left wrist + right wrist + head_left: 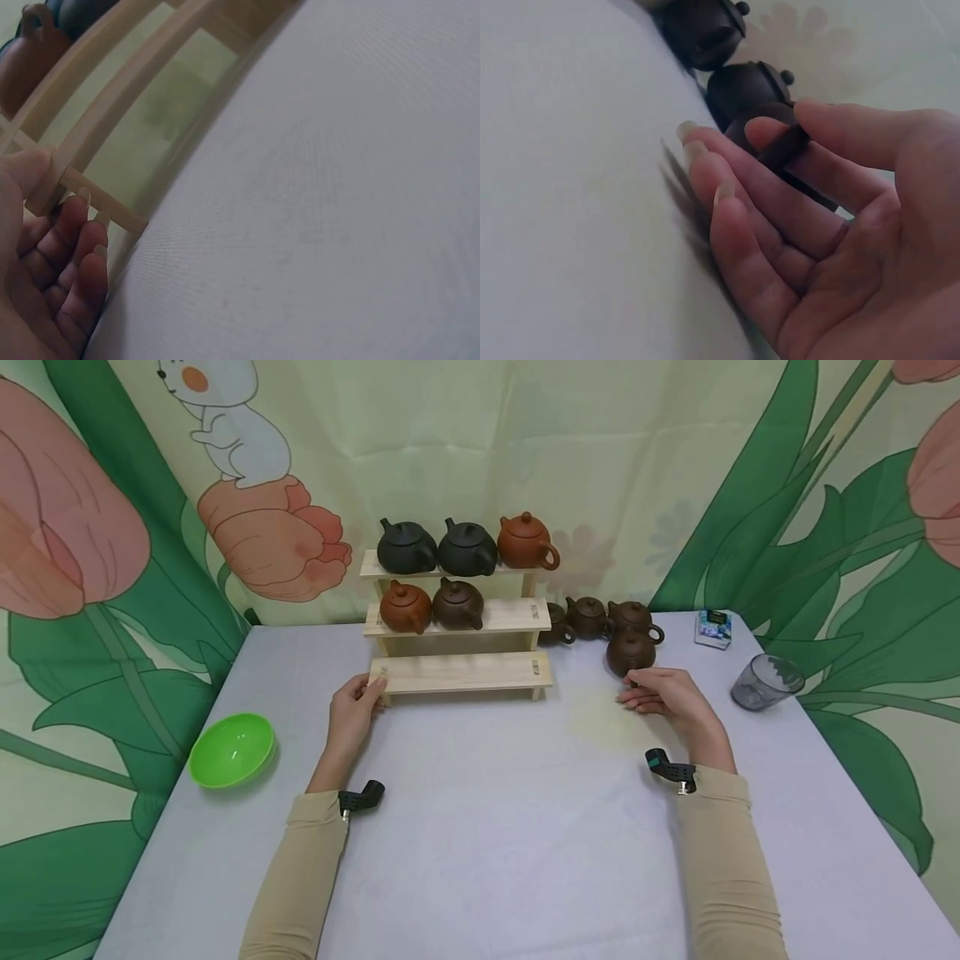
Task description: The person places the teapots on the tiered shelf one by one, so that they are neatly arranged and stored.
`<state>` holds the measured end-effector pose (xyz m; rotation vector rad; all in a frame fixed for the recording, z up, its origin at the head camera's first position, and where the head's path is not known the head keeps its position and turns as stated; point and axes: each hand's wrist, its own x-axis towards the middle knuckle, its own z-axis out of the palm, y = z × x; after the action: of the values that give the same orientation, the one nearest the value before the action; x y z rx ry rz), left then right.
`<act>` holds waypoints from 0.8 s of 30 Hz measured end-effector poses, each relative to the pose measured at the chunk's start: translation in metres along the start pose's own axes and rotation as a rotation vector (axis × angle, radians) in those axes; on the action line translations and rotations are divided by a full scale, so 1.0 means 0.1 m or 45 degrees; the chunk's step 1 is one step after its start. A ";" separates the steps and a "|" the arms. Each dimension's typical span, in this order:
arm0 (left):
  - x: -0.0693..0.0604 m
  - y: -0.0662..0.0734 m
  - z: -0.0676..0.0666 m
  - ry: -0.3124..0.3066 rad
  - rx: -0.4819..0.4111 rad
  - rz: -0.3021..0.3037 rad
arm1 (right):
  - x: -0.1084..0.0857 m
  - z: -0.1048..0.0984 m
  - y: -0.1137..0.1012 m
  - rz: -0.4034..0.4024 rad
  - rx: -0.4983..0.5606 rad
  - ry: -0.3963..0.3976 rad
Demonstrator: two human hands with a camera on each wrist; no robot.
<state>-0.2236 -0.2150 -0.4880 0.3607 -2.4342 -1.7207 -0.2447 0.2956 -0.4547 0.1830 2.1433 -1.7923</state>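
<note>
My left hand (351, 718) holds the left end of the lowest step of a wooden rack (465, 673). In the left wrist view the thumb of that hand (45, 255) lies over the rack's end (101, 199), with the fingers curled below. My right hand (671, 700) is at the front of a dark brown teapot (630, 652) standing on the table. The right wrist view shows this hand (817, 217) pinching the teapot's spout (784, 148) between thumb and index finger; the other fingers are bent and hold nothing. The fingers partly hide the teapot.
Black teapots (467, 550) and a red-brown one (525, 542) stand on the top step, two teapots (406, 607) on the middle step. More dark teapots (587, 617) stand right of the rack. A green bowl (232, 750) is left; a small box (713, 629) and glass (765, 682) are right.
</note>
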 end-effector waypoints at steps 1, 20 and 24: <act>0.00 0.00 0.00 -0.001 0.001 0.004 | 0.01 0.02 0.00 -0.003 0.012 -0.014; -0.01 0.00 0.00 0.003 -0.002 -0.001 | 0.04 0.12 -0.09 -0.132 0.132 -0.220; -0.01 0.00 0.01 0.003 -0.005 -0.002 | -0.04 0.17 -0.20 -0.187 0.148 -0.267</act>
<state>-0.2231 -0.2142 -0.4879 0.3637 -2.4291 -1.7250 -0.2438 0.2758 -0.4374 -0.1327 1.9518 -1.9244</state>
